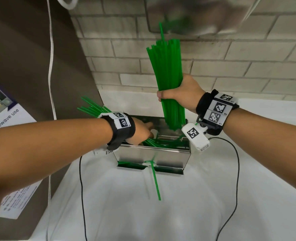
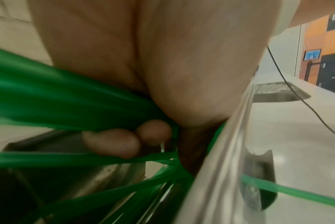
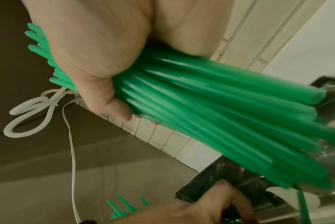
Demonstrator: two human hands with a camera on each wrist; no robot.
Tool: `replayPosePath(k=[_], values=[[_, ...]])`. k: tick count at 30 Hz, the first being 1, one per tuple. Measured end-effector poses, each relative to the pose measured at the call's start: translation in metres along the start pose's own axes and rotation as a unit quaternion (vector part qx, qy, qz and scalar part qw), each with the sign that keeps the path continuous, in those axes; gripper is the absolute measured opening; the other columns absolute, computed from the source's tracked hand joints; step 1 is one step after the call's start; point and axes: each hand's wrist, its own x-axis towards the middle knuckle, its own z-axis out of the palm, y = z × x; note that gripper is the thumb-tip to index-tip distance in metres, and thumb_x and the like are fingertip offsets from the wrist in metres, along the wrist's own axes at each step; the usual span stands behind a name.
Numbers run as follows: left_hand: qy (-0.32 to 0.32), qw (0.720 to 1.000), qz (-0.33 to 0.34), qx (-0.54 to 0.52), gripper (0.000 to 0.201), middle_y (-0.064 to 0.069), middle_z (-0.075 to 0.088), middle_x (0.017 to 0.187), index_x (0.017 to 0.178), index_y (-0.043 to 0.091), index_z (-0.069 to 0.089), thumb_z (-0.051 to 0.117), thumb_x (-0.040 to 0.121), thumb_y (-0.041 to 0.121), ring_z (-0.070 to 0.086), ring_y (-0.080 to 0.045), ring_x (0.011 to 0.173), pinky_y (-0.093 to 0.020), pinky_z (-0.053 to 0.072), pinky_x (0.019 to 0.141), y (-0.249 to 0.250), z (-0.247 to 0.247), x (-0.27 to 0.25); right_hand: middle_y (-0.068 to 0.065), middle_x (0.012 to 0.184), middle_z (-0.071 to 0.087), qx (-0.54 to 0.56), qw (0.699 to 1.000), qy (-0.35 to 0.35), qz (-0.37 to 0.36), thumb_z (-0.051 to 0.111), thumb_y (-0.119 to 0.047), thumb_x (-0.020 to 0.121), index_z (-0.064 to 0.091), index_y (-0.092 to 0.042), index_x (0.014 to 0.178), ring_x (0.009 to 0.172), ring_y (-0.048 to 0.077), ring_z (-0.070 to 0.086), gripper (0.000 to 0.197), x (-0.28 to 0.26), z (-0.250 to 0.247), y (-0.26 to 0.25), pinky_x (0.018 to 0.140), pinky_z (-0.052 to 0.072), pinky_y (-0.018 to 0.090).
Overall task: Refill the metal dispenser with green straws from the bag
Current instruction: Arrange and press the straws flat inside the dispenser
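Observation:
The open-topped metal dispenser (image 1: 152, 153) stands on a white counter by the brick wall, with loose green straws lying inside. My right hand (image 1: 178, 94) grips a thick upright bundle of green straws (image 1: 168, 66), its lower ends dipping into the dispenser's right side; the right wrist view shows that bundle (image 3: 210, 106) in the fist. My left hand (image 1: 142, 134) reaches into the dispenser's left side, fingers (image 2: 113, 144) curled round a slanted bunch of straws (image 2: 57, 98) whose ends poke out behind the wrist (image 1: 91, 108). A single straw (image 1: 155, 181) sticks out of the front slot.
A blurred translucent bag-like shape (image 1: 195, 14) hangs at the top. A brown appliance side with a label (image 1: 8, 110) stands on the left, and a white cord (image 1: 50, 66) runs down it. Black cables (image 1: 82, 197) cross the counter. A sink (image 2: 277, 94) lies further along.

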Motion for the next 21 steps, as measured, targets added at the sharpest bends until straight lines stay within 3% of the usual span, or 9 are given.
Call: replayPosePath(k=[2, 4, 7, 9, 11, 13, 16, 21], values=[[-0.013, 1.000, 0.001, 0.022, 0.054, -0.012, 0.017, 0.164, 0.152, 0.016, 0.040, 0.053, 0.100, 0.011, 0.060, -0.035, 0.106, -0.036, 0.053, 0.082, 0.000, -0.002, 0.001, 0.018, 0.091, 0.076, 0.004, 1.000, 0.001, 0.000, 0.085, -0.013, 0.067, 0.068, -0.002, 0.098, 0.087, 0.035, 0.074, 0.037, -0.001, -0.001, 0.000, 0.084, 0.060, 0.051], [-0.014, 0.999, 0.006, 0.034, 0.054, -0.010, 0.020, 0.164, 0.153, 0.017, 0.040, 0.054, 0.101, 0.014, 0.059, -0.036, 0.118, -0.036, 0.052, 0.087, 0.003, -0.004, 0.002, 0.017, 0.090, 0.076, 0.005, 1.000, 0.000, 0.000, 0.086, -0.017, 0.064, 0.068, -0.002, 0.098, 0.087, 0.035, 0.074, 0.041, -0.001, -0.001, -0.001, 0.084, 0.060, 0.052], [-0.013, 1.000, 0.001, 0.011, 0.053, -0.008, 0.043, 0.155, 0.154, 0.020, 0.039, 0.050, 0.103, 0.013, 0.055, -0.034, 0.129, -0.039, 0.049, 0.098, 0.005, -0.005, 0.003, 0.018, 0.090, 0.075, 0.008, 1.000, -0.001, -0.001, 0.085, -0.017, 0.063, 0.068, -0.001, 0.098, 0.087, 0.036, 0.074, 0.043, -0.002, -0.002, -0.001, 0.084, 0.059, 0.052], [-0.011, 1.000, -0.007, -0.007, 0.043, -0.007, 0.061, 0.137, 0.144, 0.019, 0.051, 0.052, 0.102, 0.014, 0.063, -0.031, 0.118, -0.038, 0.052, 0.095, 0.005, -0.003, 0.004, 0.019, 0.090, 0.075, 0.014, 1.000, 0.001, -0.003, 0.085, -0.013, 0.066, 0.068, 0.000, 0.098, 0.087, 0.037, 0.073, 0.038, -0.003, -0.004, 0.000, 0.084, 0.059, 0.053], [0.014, 0.999, -0.013, -0.028, 0.029, -0.005, 0.069, 0.120, 0.128, 0.017, 0.063, 0.057, 0.100, 0.025, 0.066, -0.028, 0.104, -0.036, 0.053, 0.086, 0.003, -0.006, 0.001, 0.020, 0.090, 0.075, 0.021, 1.000, 0.003, -0.006, 0.085, -0.013, 0.066, 0.068, -0.002, 0.097, 0.087, 0.038, 0.073, 0.038, -0.004, -0.006, 0.001, 0.084, 0.059, 0.053], [0.027, 0.998, -0.009, -0.057, 0.026, -0.002, 0.069, 0.113, 0.122, 0.019, 0.064, 0.059, 0.099, 0.032, 0.064, -0.026, 0.101, -0.033, 0.048, 0.080, 0.000, -0.009, -0.003, 0.020, 0.091, 0.075, 0.022, 1.000, 0.003, -0.007, 0.085, -0.014, 0.064, 0.068, -0.002, 0.097, 0.088, 0.039, 0.073, 0.039, -0.004, -0.006, 0.001, 0.083, 0.059, 0.054], [0.040, 0.994, -0.005, -0.103, 0.026, 0.001, 0.069, 0.104, 0.114, 0.019, 0.066, 0.063, 0.097, 0.038, 0.063, -0.024, 0.096, -0.036, 0.052, 0.087, -0.007, -0.012, -0.011, 0.020, 0.090, 0.075, 0.022, 1.000, 0.004, -0.010, 0.085, -0.014, 0.066, 0.068, 0.001, 0.099, 0.087, 0.038, 0.073, 0.041, -0.004, -0.009, 0.000, 0.084, 0.059, 0.053], [0.075, 0.987, -0.030, -0.140, 0.028, 0.005, 0.068, 0.094, 0.117, 0.026, 0.068, 0.066, 0.094, 0.041, 0.063, -0.019, 0.086, -0.034, 0.052, 0.081, -0.018, -0.019, -0.033, 0.022, 0.090, 0.074, 0.029, 0.999, 0.004, -0.020, 0.086, -0.016, 0.066, 0.068, 0.005, 0.099, 0.087, 0.039, 0.073, 0.043, -0.001, -0.013, -0.005, 0.085, 0.059, 0.054]])
